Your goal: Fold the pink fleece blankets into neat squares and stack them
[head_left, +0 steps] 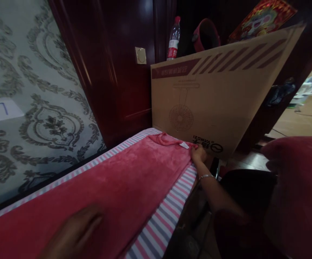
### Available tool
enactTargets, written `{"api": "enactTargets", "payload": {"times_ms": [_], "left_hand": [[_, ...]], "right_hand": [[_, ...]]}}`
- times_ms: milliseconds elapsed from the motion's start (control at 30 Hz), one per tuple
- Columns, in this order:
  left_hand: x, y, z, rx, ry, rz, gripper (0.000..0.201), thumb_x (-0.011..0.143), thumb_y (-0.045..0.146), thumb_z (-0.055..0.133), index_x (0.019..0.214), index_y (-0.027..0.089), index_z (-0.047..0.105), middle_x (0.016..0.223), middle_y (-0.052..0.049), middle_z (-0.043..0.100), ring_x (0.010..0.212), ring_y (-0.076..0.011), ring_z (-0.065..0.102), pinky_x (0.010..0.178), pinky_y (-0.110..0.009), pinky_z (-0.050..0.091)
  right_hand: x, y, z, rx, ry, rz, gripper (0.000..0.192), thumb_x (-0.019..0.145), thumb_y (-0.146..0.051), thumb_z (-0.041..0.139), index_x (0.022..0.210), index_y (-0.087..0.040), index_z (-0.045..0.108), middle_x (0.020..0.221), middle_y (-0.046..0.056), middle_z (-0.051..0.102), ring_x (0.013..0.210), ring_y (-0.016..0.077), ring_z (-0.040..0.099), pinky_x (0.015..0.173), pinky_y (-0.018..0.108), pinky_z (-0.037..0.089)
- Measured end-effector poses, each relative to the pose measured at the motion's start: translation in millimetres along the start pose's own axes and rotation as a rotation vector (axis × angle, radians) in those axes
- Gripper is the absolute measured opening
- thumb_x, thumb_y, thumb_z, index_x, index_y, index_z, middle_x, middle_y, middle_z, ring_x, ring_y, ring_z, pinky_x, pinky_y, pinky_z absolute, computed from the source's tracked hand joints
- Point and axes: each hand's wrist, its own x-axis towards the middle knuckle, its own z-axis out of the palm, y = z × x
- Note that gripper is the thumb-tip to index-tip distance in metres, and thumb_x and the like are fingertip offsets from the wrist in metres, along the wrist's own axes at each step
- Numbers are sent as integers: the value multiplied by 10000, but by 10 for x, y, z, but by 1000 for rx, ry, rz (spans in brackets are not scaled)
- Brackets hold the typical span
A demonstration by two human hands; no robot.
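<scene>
A long pink plush garment lies spread on a striped cloth, its rounded neckline at the far end. A small white label shows near that end. My right hand pinches the far right corner of the garment, close to the label; a thin bracelet circles the wrist. Over the near part of the garment hovers or rests my left hand, smeared by motion. Its fingers are too blurred to read, and whether it touches the fabric does not show.
A large cardboard box stands at the far end of the striped cloth. A red-capped bottle and a red ring-shaped item appear above its top edge. Patterned wallpaper borders the left side. More pink fabric is at the right.
</scene>
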Motion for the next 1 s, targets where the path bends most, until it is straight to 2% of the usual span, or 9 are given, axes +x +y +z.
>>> {"api": "enactTargets", "payload": {"times_ms": [67,167,300,400,567,633,733,833,1000], "left_hand": [[661,150,69,-101,-89,57,325,901,405,429,903,298,736,927,-23,774,841,-221,727,765,-318,594],[1627,383,274,-64,-108,88,309,883,287,435,1007,203,706,993,-73,759,875,-213,708,800,-315,565],[2695,669,599,88,-123,78,372,903,228,434,1188,168,665,1032,-89,731,916,-212,683,857,-318,529],[3262,853,831,130,-144,146,437,931,191,396,1315,214,603,1137,-75,687,1023,-202,648,907,-291,488],[3859,1099,1202,267,-280,277,284,925,287,529,1152,258,697,1240,-73,631,1121,-249,601,945,-321,448],[4028,1169,1329,332,-329,296,233,894,249,581,1077,229,723,1226,-93,641,1126,-265,603,950,-339,445],[4245,1232,1432,417,-347,287,268,891,182,560,1106,196,720,1164,-139,666,1105,-285,619,938,-383,453],[4477,1243,1357,477,-313,247,298,912,147,499,1096,190,729,1175,-172,660,1148,-316,601,940,-427,451],[4938,1222,1028,507,-223,145,247,928,197,517,1042,154,732,1262,-205,605,1225,-373,546,964,-469,430]], "right_hand": [[-30,12,16,20,19,-24,314,945,-223,537,1231,-138,633,1057,142,718,966,243,674,806,330,485],[-25,39,34,45,38,-52,336,931,-235,522,1239,-149,629,1040,128,725,931,237,671,745,297,451],[18,70,53,59,44,-70,337,920,-250,517,1224,-153,628,1026,122,725,876,226,661,692,275,411],[45,87,68,57,36,-72,344,917,-255,514,1227,-155,625,994,119,727,830,223,654,663,271,387],[77,118,91,55,35,-91,355,907,-263,502,1218,-153,632,912,99,718,787,222,640,637,271,367],[88,130,103,64,39,-91,355,896,-273,496,1198,-157,642,880,89,712,757,219,630,624,272,363],[104,150,128,116,50,-87,370,875,-291,481,1180,-166,649,883,85,714,740,215,625,630,273,380],[117,178,156,213,82,-101,395,841,-314,462,1152,-165,655,875,87,717,751,225,635,667,288,419],[120,234,190,403,184,-145,454,785,-424,454,1106,-171,653,896,98,727,778,254,646,701,329,475]]}}
